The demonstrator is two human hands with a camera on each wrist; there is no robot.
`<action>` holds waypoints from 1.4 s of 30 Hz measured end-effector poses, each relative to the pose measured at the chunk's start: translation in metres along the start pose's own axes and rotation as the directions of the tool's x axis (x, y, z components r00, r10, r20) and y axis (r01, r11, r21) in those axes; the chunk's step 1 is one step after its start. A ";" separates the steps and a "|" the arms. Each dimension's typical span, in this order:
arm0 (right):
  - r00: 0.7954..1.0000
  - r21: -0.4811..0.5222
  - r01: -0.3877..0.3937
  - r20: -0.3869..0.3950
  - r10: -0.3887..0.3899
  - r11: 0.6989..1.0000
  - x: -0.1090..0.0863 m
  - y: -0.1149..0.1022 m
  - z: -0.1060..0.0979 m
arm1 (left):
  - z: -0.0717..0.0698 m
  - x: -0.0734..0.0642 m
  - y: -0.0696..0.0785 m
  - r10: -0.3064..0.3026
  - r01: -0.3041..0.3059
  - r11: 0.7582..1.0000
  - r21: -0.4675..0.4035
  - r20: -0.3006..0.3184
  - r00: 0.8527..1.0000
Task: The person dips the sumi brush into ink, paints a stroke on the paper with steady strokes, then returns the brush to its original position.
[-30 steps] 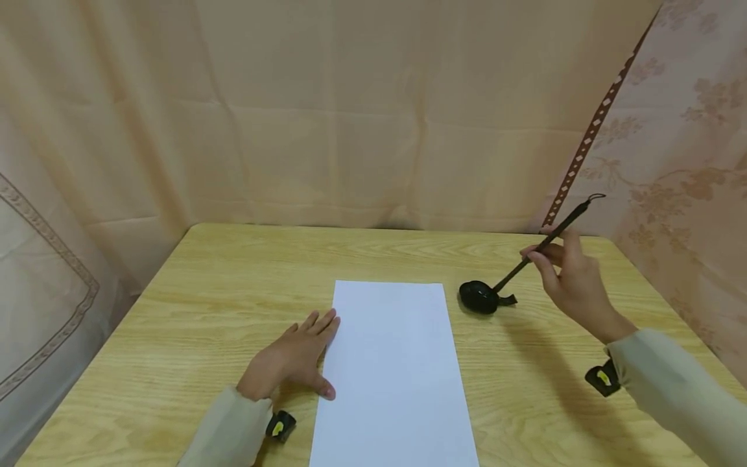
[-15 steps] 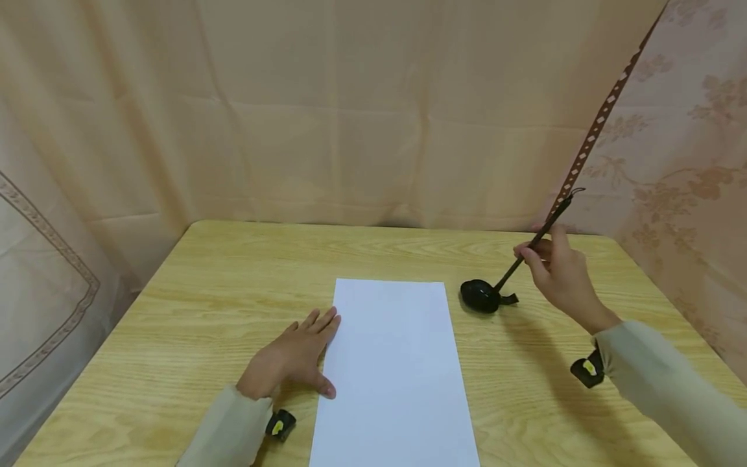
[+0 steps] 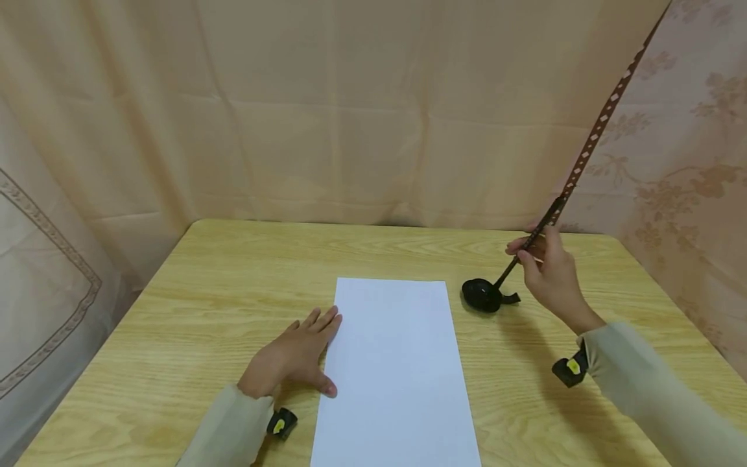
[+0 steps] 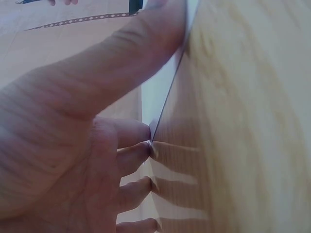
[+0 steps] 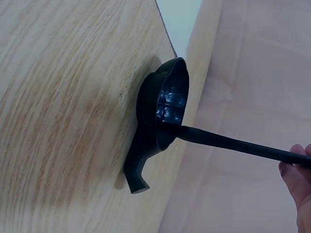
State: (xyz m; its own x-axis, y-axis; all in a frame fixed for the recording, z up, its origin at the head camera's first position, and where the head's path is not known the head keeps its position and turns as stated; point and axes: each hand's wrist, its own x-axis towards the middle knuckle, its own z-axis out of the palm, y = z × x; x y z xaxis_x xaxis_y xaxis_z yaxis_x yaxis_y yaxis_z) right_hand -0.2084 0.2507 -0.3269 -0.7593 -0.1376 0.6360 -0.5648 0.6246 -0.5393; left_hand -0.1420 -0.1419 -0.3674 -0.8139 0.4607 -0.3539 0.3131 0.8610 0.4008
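A sheet of white paper lies on the table, its long side running away from me. My left hand rests spread at the paper's left edge, with thumb and fingertips touching it; in the left wrist view the thumb lies along that edge. Right of the paper stands a black dish with a stem-like curved handle and a shiny dark inside. My right hand pinches a dark writing brush by its shaft. The brush leans to the right, and its tip is inside the dish, hidden by the rim.
The wood-grain table reaches back to a beige curtain. A patterned pink cloth hangs at the right, and a pale cloth at the left. Small black cameras sit at both wrists.
My right hand has shifted left, bringing the brush to a steeper angle while its tip stays in the dish. The left hand and the paper have stayed put.
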 end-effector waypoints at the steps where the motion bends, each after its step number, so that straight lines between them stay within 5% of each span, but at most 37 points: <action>1: 1.000 -0.005 -0.001 0.000 0.001 1.000 0.001 0.000 0.001 | 0.000 0.000 0.000 0.001 -0.001 1.000 0.001 0.000 1.000; 26: 0.999 0.024 0.020 0.024 -0.021 1.000 -0.001 -0.008 0.013 | 0.000 0.001 -0.001 0.010 -0.010 1.000 0.005 -0.002 1.000; 42: 0.998 -0.047 -0.006 -0.067 0.003 0.999 0.000 -0.008 0.006 | -0.001 0.001 -0.001 0.012 -0.012 1.000 0.000 0.007 1.000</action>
State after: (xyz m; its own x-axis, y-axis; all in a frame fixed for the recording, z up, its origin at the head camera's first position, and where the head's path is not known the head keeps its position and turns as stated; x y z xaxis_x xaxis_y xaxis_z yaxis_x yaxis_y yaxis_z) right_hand -0.2058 0.2410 -0.3251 -0.7375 -0.0843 0.6701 -0.5445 0.6611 -0.5162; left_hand -0.1441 -0.1426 -0.3672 -0.8066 0.4728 -0.3547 0.3229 0.8552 0.4055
